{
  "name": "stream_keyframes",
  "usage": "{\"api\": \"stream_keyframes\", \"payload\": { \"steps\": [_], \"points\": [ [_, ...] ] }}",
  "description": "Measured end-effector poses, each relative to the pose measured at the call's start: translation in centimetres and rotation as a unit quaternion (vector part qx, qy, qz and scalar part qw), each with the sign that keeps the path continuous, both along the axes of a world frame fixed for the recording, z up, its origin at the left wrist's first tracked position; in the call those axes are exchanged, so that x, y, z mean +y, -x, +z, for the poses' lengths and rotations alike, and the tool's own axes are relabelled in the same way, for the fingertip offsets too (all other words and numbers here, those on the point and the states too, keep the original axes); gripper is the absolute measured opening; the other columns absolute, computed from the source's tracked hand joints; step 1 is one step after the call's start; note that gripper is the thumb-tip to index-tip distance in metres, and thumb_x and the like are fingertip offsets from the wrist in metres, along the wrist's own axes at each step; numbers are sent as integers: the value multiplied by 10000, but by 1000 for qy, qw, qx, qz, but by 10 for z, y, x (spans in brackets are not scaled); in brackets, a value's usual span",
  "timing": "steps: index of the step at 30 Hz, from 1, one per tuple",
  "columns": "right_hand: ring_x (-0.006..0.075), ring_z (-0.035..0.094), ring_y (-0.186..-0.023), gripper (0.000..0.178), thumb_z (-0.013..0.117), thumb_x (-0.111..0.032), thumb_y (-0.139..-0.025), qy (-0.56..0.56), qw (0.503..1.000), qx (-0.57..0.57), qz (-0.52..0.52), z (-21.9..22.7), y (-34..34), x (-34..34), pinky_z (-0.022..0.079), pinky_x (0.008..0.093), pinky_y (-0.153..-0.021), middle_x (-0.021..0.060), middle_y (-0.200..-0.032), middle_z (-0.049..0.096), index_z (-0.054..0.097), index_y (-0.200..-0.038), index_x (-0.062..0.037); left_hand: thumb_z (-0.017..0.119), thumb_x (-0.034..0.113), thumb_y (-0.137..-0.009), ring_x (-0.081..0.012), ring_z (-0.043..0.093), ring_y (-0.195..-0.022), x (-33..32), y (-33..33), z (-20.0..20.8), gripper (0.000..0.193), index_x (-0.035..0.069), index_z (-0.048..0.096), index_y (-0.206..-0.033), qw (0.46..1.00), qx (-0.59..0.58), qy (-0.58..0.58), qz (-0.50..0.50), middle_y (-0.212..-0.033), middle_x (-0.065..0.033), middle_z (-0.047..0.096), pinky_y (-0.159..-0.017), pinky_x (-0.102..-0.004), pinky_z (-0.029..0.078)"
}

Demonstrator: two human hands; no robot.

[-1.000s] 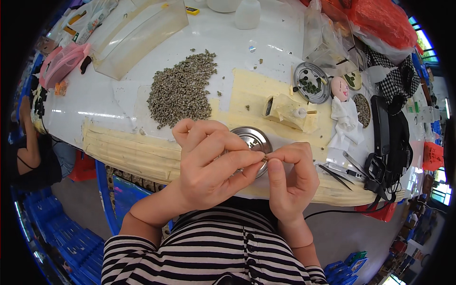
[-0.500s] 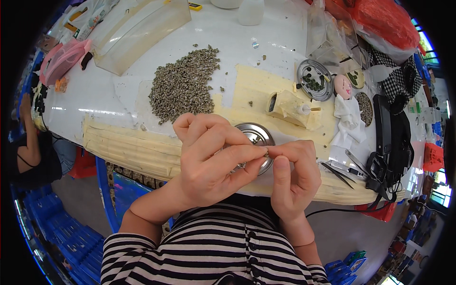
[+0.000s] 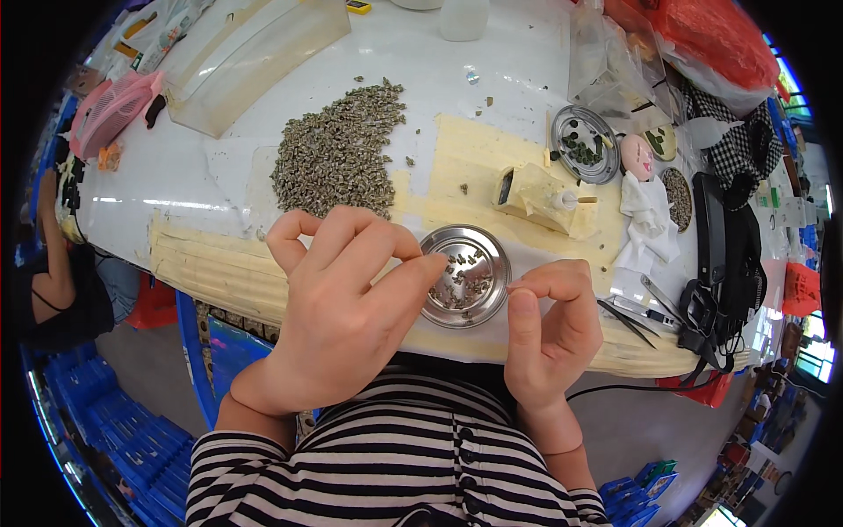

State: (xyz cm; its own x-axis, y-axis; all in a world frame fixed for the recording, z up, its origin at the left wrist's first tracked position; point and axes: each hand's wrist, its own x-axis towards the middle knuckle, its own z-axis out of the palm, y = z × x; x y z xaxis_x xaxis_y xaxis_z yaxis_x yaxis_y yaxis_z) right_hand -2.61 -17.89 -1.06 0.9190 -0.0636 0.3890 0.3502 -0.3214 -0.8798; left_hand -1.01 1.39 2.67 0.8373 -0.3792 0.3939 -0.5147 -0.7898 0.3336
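Note:
A round metal dish [image 3: 481, 307] with several small metal parts [image 3: 461, 274] in it sits near the table's front edge, between my hands. My left hand [image 3: 342, 303] is closed in a pinch, its thumb and fingertip over the dish's left rim; what it holds, if anything, is too small to make out. At the dish's right rim my right hand [image 3: 555, 329] pinches thumb against forefinger, and anything between them is too small to name. Beyond my left hand lies a big heap of small metal parts [image 3: 334, 154] on the white table.
A tape-wrapped block [image 3: 536, 198] stands on yellow paper. To the right are a metal dish with dark green pieces [image 3: 581, 145], a white tissue [image 3: 645, 220], tweezers [image 3: 628, 323] and a black strap [image 3: 733, 263]. A clear tray [image 3: 250, 70] and a pink basket [image 3: 114, 114] lie at left.
My hands have come apart. The left hand has drawn back to the left, uncovering the dish between them; the right hand has barely moved.

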Motion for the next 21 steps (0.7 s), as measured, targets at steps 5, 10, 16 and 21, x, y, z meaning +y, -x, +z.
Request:
{"api": "stream_keyframes", "payload": {
  "steps": [5,10,16,21],
  "points": [
    [201,511,-748,108,715,-36,-824,-13,1000,10,-4,0,3,-2,396,302,-707,57,-803,612,614,-862,-44,763,160,-771,-196,554,-835,6,-1,13,156,82,730,-902,979,99,161,-80,-845,4,620,-772,-359,372],
    [183,502,-764,98,699,-27,-841,-63,998,26,-2,-6,4,1,394,288,-722,61,-812,592,605,-868,-25,634,315,-954,-212,586,-862,-7,8,25,288,41,723,-957,641,424,527,-363,-928,-55,641,-756,-340,437],
    [173,494,-776,87,682,-15,-850,-74,997,20,-3,-2,5,-3,390,278,-735,61,-826,580,598,-871,-15,647,352,-947,-208,598,-877,-39,11,11,316,48,725,-988,439,441,609,-491,-1011,-66,643,-805,-366,424],
    [172,491,-778,88,679,-16,-852,-67,997,22,17,-4,4,-3,390,279,-739,58,-831,573,594,-871,-14,742,265,-877,-214,588,-945,-42,15,-6,243,50,717,-986,397,449,606,-523,-991,-61,618,-905,-383,430]
  ]
}}
